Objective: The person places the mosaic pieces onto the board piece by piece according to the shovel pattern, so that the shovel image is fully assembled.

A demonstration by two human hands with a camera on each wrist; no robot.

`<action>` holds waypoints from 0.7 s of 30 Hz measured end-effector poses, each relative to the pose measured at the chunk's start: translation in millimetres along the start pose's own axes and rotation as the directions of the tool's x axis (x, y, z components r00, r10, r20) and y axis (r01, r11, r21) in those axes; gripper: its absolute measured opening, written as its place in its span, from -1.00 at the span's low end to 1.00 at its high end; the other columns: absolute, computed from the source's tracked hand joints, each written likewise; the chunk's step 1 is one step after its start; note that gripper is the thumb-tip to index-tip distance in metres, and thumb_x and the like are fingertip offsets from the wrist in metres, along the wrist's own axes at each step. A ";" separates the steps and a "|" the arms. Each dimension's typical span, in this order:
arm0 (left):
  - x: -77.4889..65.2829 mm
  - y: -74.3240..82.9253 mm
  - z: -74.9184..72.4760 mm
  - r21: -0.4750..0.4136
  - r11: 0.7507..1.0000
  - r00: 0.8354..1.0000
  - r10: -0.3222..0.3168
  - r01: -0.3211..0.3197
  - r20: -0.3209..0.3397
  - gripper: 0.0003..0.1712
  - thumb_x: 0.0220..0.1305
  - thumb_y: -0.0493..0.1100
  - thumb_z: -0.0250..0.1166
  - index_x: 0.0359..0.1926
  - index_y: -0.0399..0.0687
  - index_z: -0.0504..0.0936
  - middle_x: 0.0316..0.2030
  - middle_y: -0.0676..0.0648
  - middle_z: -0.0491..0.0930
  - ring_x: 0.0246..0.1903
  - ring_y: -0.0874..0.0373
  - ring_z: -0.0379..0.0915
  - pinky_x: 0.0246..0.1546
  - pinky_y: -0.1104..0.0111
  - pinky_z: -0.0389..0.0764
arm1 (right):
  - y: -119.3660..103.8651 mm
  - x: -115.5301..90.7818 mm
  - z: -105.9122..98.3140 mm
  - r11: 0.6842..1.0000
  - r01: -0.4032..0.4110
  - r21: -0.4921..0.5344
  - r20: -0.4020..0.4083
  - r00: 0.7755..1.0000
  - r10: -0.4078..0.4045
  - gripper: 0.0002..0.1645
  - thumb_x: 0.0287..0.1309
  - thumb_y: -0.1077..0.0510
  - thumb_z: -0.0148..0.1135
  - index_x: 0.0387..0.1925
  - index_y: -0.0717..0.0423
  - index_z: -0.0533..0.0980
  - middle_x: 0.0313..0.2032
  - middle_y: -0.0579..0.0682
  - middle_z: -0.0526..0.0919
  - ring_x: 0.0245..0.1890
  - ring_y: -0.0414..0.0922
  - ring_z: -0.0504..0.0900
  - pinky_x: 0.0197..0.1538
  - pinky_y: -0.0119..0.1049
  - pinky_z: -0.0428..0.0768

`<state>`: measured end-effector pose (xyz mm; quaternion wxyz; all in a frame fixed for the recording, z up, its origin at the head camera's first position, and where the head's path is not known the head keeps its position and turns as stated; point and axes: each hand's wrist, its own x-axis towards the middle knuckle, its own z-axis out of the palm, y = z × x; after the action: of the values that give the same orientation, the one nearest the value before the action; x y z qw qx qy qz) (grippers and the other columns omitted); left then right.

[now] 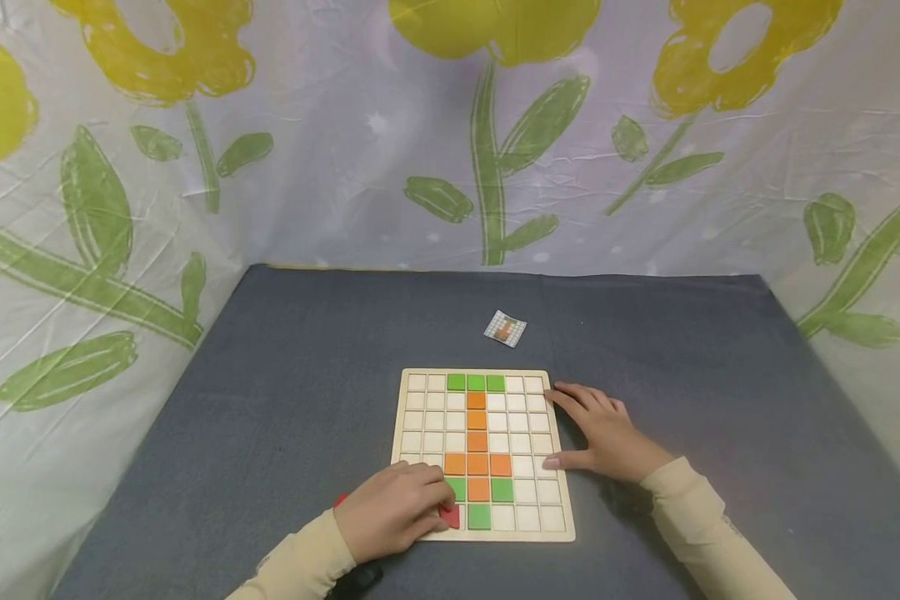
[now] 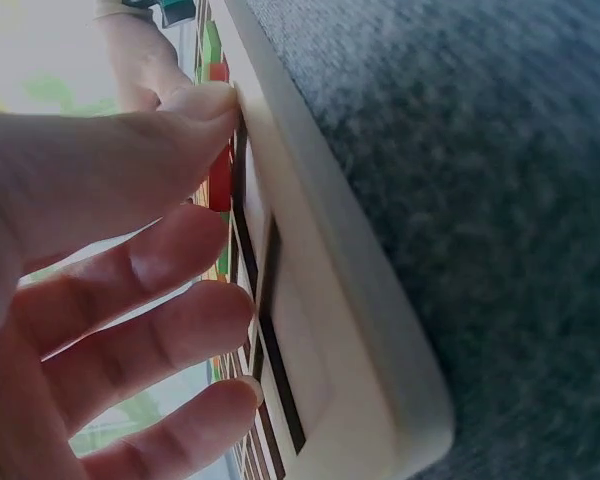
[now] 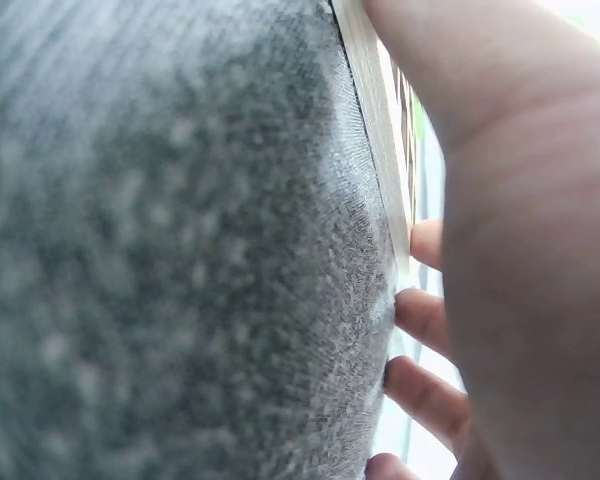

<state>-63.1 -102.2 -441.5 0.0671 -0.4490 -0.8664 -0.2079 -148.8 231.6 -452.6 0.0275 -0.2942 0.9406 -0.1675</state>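
Note:
A square wooden grid board (image 1: 570, 525) lies on the table, with green tiles (image 1: 476, 382) and orange tiles (image 1: 477, 442) set in several of its cells. Over the front left part of the board, my left hand (image 1: 393, 510) pinches a red tile (image 1: 450, 517) between thumb and fingers. That tile sits askew beside the green tile in the front row. In the left wrist view, the red tile (image 2: 220, 182) shows by the thumb, close to the board surface. My right hand (image 1: 607, 437) rests along the board's right edge, thumb and fingers spread apart.
Beyond the board lies a small card (image 1: 506, 329) with a printed grid pattern. Another bit of red (image 1: 340, 499) peeks out behind the left hand. The dark cloth-covered table (image 1: 307, 375) ends at a flower-printed curtain (image 1: 330, 167).

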 end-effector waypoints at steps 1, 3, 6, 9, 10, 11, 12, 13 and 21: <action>0.5 -0.1 0.2 -0.002 1.000 1.000 0.002 -0.002 0.001 -0.87 0.15 -0.03 0.40 -0.32 0.13 0.61 -0.37 0.20 0.52 -0.38 0.38 0.44 -0.35 0.47 0.47 | 0.1 0.0 0.2 1.000 0.000 -0.002 0.001 1.000 0.000 0.17 -0.15 -0.54 0.26 0.41 -0.05 0.20 0.36 0.04 0.24 0.30 0.07 0.23 0.07 0.17 0.25; 1.5 0.0 0.4 -0.004 1.000 1.000 0.010 -0.010 0.001 -0.88 0.15 -0.06 0.40 -0.33 0.12 0.61 -0.38 0.19 0.52 -0.39 0.37 0.44 -0.35 0.48 0.47 | 0.3 0.2 0.6 1.000 -0.002 -0.003 0.004 1.000 0.002 0.18 -0.15 -0.55 0.25 0.41 -0.05 0.19 0.37 0.04 0.24 0.30 0.07 0.23 0.07 0.16 0.25; 3.4 0.0 0.5 0.001 1.000 1.000 0.029 -0.029 -0.009 -0.90 0.16 -0.09 0.39 -0.34 0.10 0.62 -0.40 0.18 0.52 -0.40 0.37 0.43 -0.36 0.50 0.45 | 0.7 0.7 0.9 1.000 -0.006 -0.005 0.009 1.000 0.006 0.18 -0.16 -0.56 0.24 0.42 -0.06 0.19 0.37 0.04 0.23 0.31 0.07 0.22 0.07 0.16 0.25; 5.5 -0.3 0.5 0.009 0.999 0.999 0.047 -0.047 -0.022 -0.91 0.16 -0.10 0.39 -0.35 0.09 0.62 -0.42 0.18 0.51 -0.42 0.37 0.42 -0.38 0.53 0.42 | 0.9 1.5 0.7 1.000 -0.009 -0.007 0.011 1.000 0.009 0.19 -0.15 -0.56 0.24 0.42 -0.07 0.18 0.37 0.03 0.23 0.31 0.07 0.22 0.08 0.17 0.24; 6.1 -0.3 0.6 0.012 0.999 0.998 0.051 -0.051 -0.025 -0.91 0.16 -0.10 0.39 -0.35 0.10 0.62 -0.42 0.18 0.50 -0.43 0.37 0.41 -0.39 0.53 0.41 | 0.9 1.7 0.6 1.000 -0.010 -0.008 0.012 1.000 0.010 0.19 -0.16 -0.56 0.24 0.42 -0.07 0.18 0.37 0.03 0.23 0.31 0.08 0.22 0.09 0.17 0.24; 6.6 -0.2 0.7 0.017 0.998 0.998 0.054 -0.053 -0.027 -0.92 0.16 -0.11 0.39 -0.36 0.10 0.62 -0.43 0.18 0.50 -0.43 0.37 0.41 -0.39 0.53 0.41 | 0.9 1.9 0.4 1.000 -0.010 -0.009 0.012 1.000 0.011 0.18 -0.16 -0.56 0.24 0.42 -0.07 0.18 0.37 0.03 0.22 0.31 0.08 0.21 0.09 0.17 0.24; 6.9 0.0 0.9 0.017 0.998 0.998 0.054 -0.053 -0.025 -0.91 0.16 -0.11 0.39 -0.36 0.10 0.62 -0.43 0.18 0.50 -0.43 0.37 0.41 -0.40 0.53 0.40 | 0.7 2.0 0.2 1.000 -0.012 -0.009 0.013 1.000 0.012 0.19 -0.16 -0.56 0.24 0.42 -0.07 0.18 0.37 0.03 0.22 0.31 0.08 0.21 0.09 0.17 0.24; 7.1 0.2 0.9 0.019 0.998 0.998 0.053 -0.052 -0.024 -0.91 0.16 -0.11 0.39 -0.36 0.10 0.62 -0.43 0.18 0.50 -0.43 0.37 0.42 -0.40 0.54 0.39 | 0.6 2.0 0.0 1.000 -0.012 -0.009 0.014 1.000 0.012 0.19 -0.16 -0.56 0.24 0.42 -0.07 0.18 0.37 0.03 0.23 0.32 0.08 0.21 0.09 0.17 0.24; 7.4 2.1 3.0 0.026 0.999 0.999 0.044 -0.044 -0.020 -0.89 0.14 -0.10 0.41 -0.35 0.10 0.62 -0.44 0.18 0.50 -0.44 0.37 0.39 -0.41 0.55 0.38 | -1.3 0.5 -0.9 1.000 -0.017 -0.003 0.018 1.000 0.017 0.18 -0.16 -0.55 0.26 0.42 -0.07 0.19 0.37 0.04 0.23 0.31 0.09 0.22 0.10 0.18 0.24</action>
<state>-65.6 -94.3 -441.3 0.0863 -0.4650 -0.8582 -0.1996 -148.7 230.7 -451.3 0.0368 -0.2879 0.9430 -0.1631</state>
